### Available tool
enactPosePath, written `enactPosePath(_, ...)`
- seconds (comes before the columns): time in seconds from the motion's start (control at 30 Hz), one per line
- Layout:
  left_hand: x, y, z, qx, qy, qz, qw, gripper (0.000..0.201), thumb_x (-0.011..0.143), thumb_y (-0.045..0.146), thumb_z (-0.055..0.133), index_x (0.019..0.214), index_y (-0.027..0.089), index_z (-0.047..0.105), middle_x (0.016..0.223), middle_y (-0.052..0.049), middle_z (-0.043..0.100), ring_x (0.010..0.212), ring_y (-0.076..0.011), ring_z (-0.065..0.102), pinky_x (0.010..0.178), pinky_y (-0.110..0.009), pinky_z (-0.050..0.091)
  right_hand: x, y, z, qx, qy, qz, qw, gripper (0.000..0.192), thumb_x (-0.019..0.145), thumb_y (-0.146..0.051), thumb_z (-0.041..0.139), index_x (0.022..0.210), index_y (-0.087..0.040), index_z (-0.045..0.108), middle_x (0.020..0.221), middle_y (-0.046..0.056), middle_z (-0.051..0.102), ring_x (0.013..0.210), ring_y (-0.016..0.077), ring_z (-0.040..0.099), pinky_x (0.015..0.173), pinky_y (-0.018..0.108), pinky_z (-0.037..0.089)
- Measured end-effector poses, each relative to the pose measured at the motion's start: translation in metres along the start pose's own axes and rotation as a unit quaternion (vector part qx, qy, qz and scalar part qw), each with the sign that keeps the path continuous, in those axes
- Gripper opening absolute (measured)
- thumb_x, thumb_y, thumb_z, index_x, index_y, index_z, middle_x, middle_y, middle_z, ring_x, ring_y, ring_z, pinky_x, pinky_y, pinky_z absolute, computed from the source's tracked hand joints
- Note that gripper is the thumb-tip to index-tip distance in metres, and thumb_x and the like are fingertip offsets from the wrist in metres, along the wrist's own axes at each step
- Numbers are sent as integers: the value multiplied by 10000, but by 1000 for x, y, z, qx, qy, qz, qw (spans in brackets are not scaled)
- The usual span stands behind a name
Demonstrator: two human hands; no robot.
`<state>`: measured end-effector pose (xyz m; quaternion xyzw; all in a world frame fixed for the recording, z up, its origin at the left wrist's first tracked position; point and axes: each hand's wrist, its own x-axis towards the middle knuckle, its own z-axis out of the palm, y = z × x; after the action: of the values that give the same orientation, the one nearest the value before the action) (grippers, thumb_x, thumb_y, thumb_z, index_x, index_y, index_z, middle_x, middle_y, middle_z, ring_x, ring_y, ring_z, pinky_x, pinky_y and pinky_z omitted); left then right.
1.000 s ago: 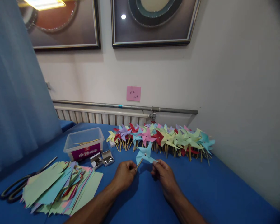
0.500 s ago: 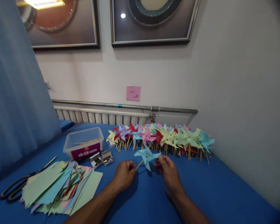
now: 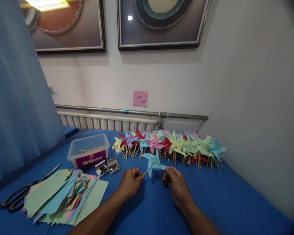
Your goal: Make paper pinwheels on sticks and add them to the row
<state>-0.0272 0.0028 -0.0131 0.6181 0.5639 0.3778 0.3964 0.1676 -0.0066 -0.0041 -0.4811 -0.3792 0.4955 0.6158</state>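
My left hand pinches the thin wooden stick of a light blue paper pinwheel just above the blue tabletop. My right hand is at the pinwheel's lower right blade, fingertips touching its tip. Behind the pinwheel lies a long row of finished pinwheels in yellow, red, pink, purple, green and blue, sticks pointing toward me.
A clear plastic box with sticks stands left of the row, two small open boxes of metal pins in front of it. A fanned stack of coloured paper and black scissors lie at the left. A wall and radiator close the back.
The pinwheel has turned on its stick, its blades pointing differently in each frame. My right hand's fingers shifted along the blade's edge; my left hand stayed put.
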Motion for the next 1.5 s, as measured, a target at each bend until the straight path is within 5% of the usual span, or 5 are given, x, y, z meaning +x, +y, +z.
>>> enactPosePath(0.37, 0, 0, 9, -115, -31, -6, 993, 45, 734, 188, 620, 703, 157, 608, 531, 66, 469, 498, -91, 369, 515, -239, 277, -9, 21, 13, -46, -127, 20, 991, 450, 663, -590, 817, 703, -207, 584, 604, -30, 583, 537, 124, 522, 544, 266, 386)
enactPosePath(0.67, -6, 6, -4, 116, 4, 54, 992, 130, 784, 134, 568, 765, 162, 693, 714, 1, 640, 703, -147, 556, 645, -256, 329, 6, 2, -3, -17, 22, -46, 999, 439, 694, -629, 767, 802, -213, 679, 694, 1, 647, 651, 166, 579, 605, 277, 433)
enactPosePath(0.87, -7, 9, -4, 137, 18, 55, 989, 139, 784, 123, 568, 769, 161, 701, 744, -9, 659, 727, -152, 569, 656, -257, 325, 4, -4, -4, -16, 33, -14, 999, 333, 664, -491, 797, 655, -215, 610, 591, -31, 583, 560, 135, 537, 541, 253, 369)
enactPosePath(1.23, 1, 0, 1, -22, 0, 1, 1000, 98, 778, 152, 599, 682, 168, 586, 560, 61, 466, 539, -96, 398, 537, -234, 271, 4, 18, 4, -32, -55, 33, 997, 451, 646, -600, 776, 630, -218, 536, 491, -52, 522, 442, 108, 470, 472, 255, 324)
enactPosePath(1.5, 1, 1, 3, -90, -38, -15, 995, 71, 747, 209, 636, 713, 163, 594, 544, 55, 489, 503, -94, 382, 509, -232, 262, -3, 18, 11, -57, -108, 9, 993, 491, 637, -649, 806, 727, -209, 608, 585, -28, 579, 519, 135, 522, 522, 273, 391)
